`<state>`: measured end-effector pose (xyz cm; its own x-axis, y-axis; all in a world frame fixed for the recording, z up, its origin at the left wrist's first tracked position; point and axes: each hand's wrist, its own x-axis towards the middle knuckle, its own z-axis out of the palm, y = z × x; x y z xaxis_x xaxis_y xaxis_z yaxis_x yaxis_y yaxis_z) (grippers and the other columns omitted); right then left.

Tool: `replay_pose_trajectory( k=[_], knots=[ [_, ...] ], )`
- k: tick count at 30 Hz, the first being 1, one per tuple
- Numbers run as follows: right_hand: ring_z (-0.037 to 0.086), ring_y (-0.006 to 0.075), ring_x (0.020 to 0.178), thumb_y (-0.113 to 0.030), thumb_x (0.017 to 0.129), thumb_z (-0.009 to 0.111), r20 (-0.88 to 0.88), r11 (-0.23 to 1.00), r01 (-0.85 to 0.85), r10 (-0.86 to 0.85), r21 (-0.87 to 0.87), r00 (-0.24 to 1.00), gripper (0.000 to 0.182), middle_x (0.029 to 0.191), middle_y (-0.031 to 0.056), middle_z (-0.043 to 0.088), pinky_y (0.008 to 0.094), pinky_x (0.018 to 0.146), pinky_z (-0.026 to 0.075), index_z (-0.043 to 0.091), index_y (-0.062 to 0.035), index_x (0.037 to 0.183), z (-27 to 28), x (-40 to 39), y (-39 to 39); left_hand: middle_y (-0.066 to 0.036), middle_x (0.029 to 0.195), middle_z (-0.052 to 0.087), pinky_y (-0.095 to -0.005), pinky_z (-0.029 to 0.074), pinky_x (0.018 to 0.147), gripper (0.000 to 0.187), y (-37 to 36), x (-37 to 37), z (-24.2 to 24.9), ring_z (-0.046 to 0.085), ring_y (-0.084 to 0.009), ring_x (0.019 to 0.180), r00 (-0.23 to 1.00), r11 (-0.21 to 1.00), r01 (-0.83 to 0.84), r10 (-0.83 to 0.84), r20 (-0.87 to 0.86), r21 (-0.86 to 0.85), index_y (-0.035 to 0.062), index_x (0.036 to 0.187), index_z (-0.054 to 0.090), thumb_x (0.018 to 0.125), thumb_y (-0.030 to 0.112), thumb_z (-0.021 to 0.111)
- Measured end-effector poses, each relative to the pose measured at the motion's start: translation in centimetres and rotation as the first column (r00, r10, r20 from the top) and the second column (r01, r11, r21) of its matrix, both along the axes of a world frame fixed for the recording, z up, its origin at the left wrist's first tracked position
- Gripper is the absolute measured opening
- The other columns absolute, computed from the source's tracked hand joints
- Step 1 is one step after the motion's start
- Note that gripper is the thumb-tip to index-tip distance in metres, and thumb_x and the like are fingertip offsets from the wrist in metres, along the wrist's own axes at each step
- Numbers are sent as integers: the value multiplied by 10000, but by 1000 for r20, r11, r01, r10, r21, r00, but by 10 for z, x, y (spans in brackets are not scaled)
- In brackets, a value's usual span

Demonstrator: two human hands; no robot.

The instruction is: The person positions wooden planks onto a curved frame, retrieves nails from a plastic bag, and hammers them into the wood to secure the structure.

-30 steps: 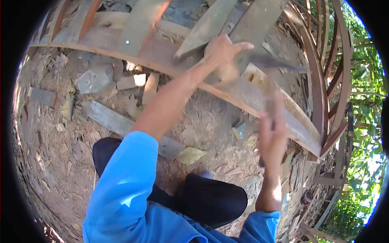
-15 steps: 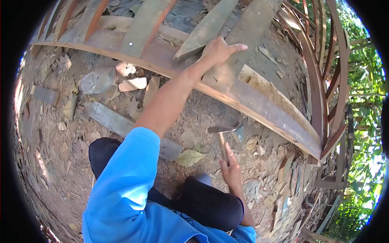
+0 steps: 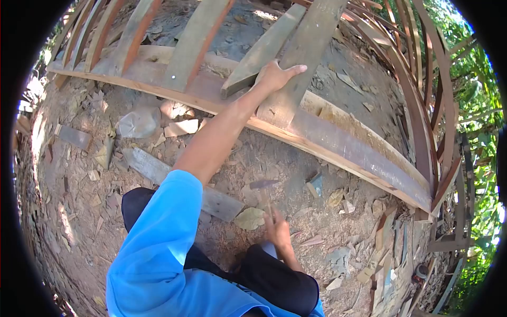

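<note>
My left hand (image 3: 275,77) grips the edge of a wide wooden slat (image 3: 311,45), its thumb lying across the top face. The slat's near end rests on a long wooden rail (image 3: 348,138). Just left of that hand, a second slat (image 3: 259,53) lies at a slant, its cut end over the rail. My right hand (image 3: 278,230) is closed round the handle of a hammer (image 3: 264,184), held low in front of my knees. The hammer's head is smeared by motion and apart from the wood.
More slats (image 3: 198,42) cross the rail to the left. A curved wooden frame (image 3: 412,100) rises at the right. On the leaf-strewn ground lie a loose board (image 3: 219,205), a clear plastic bag (image 3: 138,122), a short block (image 3: 74,137) and several offcuts (image 3: 383,248).
My right hand and the hammer have moved left and down, away from the rail. The left hand keeps its hold on the slat. The view has shifted slightly.
</note>
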<state>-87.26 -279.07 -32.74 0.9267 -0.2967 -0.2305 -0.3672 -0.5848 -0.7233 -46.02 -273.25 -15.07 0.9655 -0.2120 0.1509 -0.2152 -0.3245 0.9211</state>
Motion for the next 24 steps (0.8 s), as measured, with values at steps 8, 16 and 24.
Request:
replay_pose_trajectory(
  k=[8, 16, 24],
  knots=[
    [697, 222, 820, -270, 1031, 486, 386, 974, -27, 115, -225, 915, 568, 1217, 252, 624, 324, 804, 584, 325, -89, 1544, 179, 108, -26, -315, 1229, 617, -443, 484, 997, 1158, -10, 0, -1, 612, -408, 1170, 985, 995, -88, 95, 145, -52, -115, 1413, 375, 692, 710, 750],
    [658, 135, 750, -208, 1020, 512, 335, 988, 108, -64, -113, 940, 549, 1334, 195, 620, 316, 685, 554, 363, -135, 1544, 238, 130, -18, -301, 1153, 649, -480, 505, 931, 1090, 1, -15, 11, 640, -422, 1094, 987, 999, -40, 34, 156, 34, -45, 1436, 351, 747, 732, 686],
    [677, 242, 658, -23, 933, 590, 297, 658, -49, 403, -751, 866, 565, 864, 147, 700, 344, 578, 534, 443, -51, 1478, 145, 128, -46, -312, 1115, 655, -495, 514, 907, 1138, 6, -19, 15, 650, -440, 1055, 995, 994, 14, -25, 96, 107, -33, 1484, 300, 752, 770, 637]
  ],
)
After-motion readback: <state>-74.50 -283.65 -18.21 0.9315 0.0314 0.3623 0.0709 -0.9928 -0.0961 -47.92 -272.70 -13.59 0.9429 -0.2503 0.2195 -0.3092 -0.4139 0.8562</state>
